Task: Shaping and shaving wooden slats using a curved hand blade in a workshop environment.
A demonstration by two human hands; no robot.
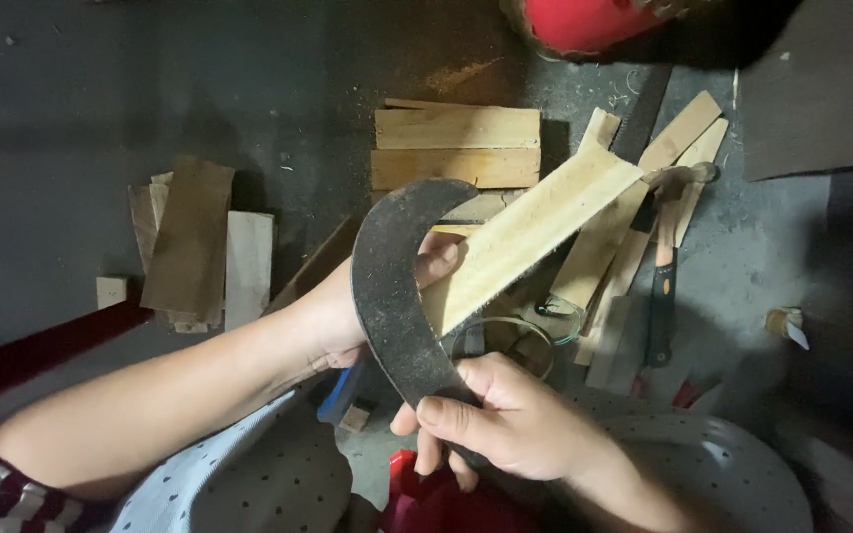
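While left hand grips wood strip, right hand holds sandpaper

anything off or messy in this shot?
Mostly clutter. Wood offcuts lie scattered at odd angles on the dusty floor, with a hammer lying across some strips. The left hand holds a plank; the right hand grips a curved dark blade against it. No damage visible.

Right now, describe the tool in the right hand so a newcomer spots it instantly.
Start at the pale wood strip held by the left hand mid-frame. Crossing it is the curved blade, gripped low by the right hand. It is dark and crescent-shaped; everything nearby is straight, light wood.
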